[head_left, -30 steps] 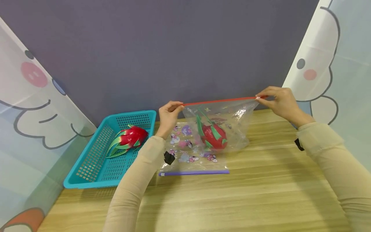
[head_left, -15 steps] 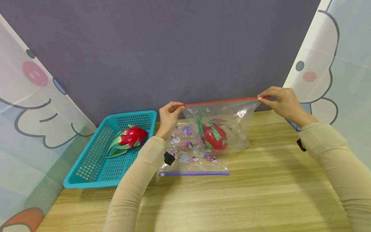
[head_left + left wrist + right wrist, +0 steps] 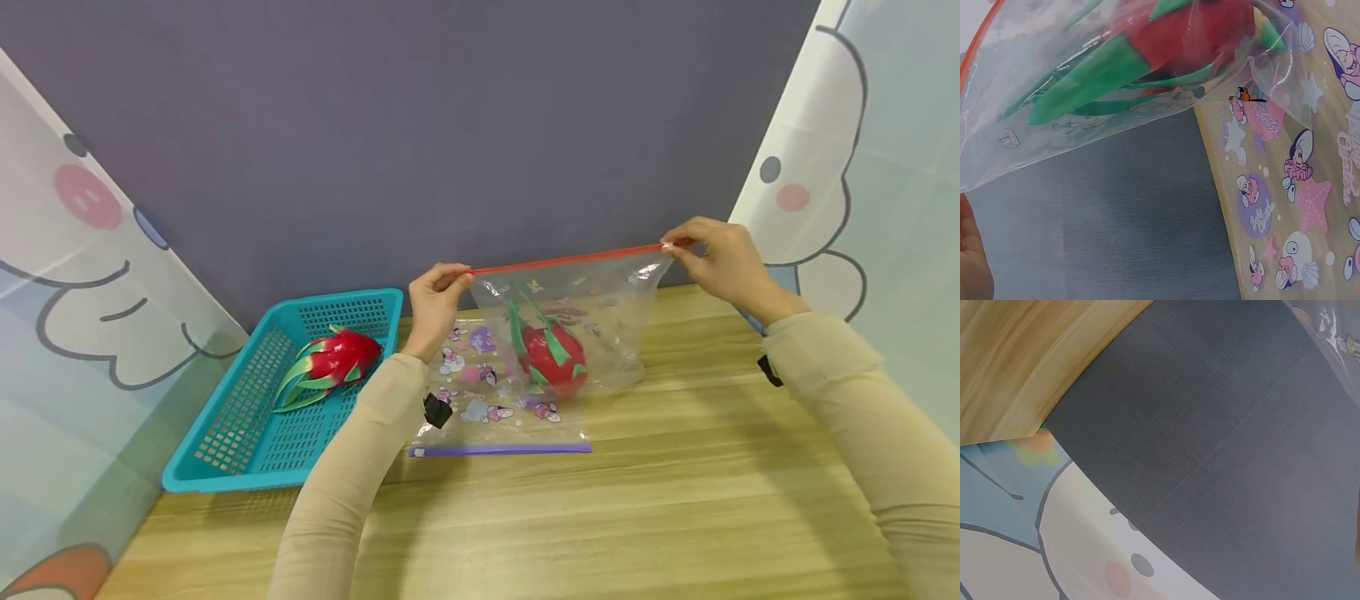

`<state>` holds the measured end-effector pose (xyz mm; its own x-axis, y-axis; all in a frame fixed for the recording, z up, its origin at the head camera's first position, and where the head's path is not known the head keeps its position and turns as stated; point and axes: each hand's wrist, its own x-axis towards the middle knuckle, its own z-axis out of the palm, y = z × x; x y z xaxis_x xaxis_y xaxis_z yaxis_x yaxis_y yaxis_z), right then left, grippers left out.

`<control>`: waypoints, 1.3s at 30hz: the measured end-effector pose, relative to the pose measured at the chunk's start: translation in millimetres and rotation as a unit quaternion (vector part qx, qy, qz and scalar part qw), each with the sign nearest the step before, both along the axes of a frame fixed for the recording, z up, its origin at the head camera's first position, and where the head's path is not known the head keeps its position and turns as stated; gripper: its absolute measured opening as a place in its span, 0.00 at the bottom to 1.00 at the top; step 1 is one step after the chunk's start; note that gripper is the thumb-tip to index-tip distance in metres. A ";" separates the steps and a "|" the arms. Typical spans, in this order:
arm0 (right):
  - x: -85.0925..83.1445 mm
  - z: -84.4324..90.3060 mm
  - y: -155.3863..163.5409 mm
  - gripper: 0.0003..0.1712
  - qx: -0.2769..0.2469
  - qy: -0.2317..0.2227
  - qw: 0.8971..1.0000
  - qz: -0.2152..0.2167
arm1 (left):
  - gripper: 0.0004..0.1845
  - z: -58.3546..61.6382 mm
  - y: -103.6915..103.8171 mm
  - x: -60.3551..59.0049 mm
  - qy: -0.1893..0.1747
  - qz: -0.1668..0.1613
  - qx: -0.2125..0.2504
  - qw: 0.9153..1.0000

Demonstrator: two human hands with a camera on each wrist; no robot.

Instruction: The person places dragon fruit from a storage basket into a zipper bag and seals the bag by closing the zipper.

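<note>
A clear zip bag [image 3: 615, 325] with a red zip strip hangs between my two hands, tilted up at its right end. My left hand [image 3: 435, 304] pinches the strip's left end between thumb and fingers. At the other end my right hand [image 3: 723, 258] pinches the strip by a small white slider. Inside the bag lies a red dragon fruit [image 3: 553, 358] with green leaves, seen through the plastic. The left wrist view shows the same dragon fruit [image 3: 1172, 44] close up in the bag. Only a sliver of the right hand shows in the right wrist view.
Partly under the hanging bag, a second printed zip bag [image 3: 487, 425] with a purple strip lies flat on the wooden table [image 3: 637, 517]. To the left stands a blue basket [image 3: 202, 433] holding another dragon fruit [image 3: 341, 358]. A dark grey wall [image 3: 420, 125] rises behind.
Both hands keep pinching the strip. The right hand has shifted slightly right, then slightly back left and up. The dragon fruit stays inside the bag.
</note>
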<state>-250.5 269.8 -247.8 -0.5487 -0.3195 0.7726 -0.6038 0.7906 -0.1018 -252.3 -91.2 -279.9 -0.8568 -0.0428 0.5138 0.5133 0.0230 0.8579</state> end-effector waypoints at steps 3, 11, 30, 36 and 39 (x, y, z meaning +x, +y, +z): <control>-1.0 2.0 -1.2 0.07 -0.004 -0.002 1.000 -0.005 | 0.10 1.8 1.7 -1.2 0.005 0.003 0.007 1.000; -2.5 4.6 6.0 0.05 -0.025 -0.038 0.998 -0.041 | 0.09 10.8 14.1 -2.5 0.018 -0.002 0.022 1.000; -8.2 39.2 74.2 0.12 -0.069 -0.099 0.979 -0.166 | 0.09 27.4 108.9 -65.0 0.050 -0.015 -0.014 0.999; -1.9 34.1 91.2 0.11 -0.115 -0.078 0.972 -0.189 | 0.08 15.3 136.6 -58.4 0.076 -0.008 -0.021 0.997; 9.1 25.8 102.5 0.10 -0.098 -0.081 0.976 -0.180 | 0.07 6.6 138.7 -37.3 0.088 -0.024 -0.063 0.994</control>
<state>-241.4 372.2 -222.0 -0.7179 0.0602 0.6936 -0.2551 0.9042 -0.3425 -289.5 47.5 -273.3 -0.7530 0.0707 0.6542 0.6580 0.0965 0.7468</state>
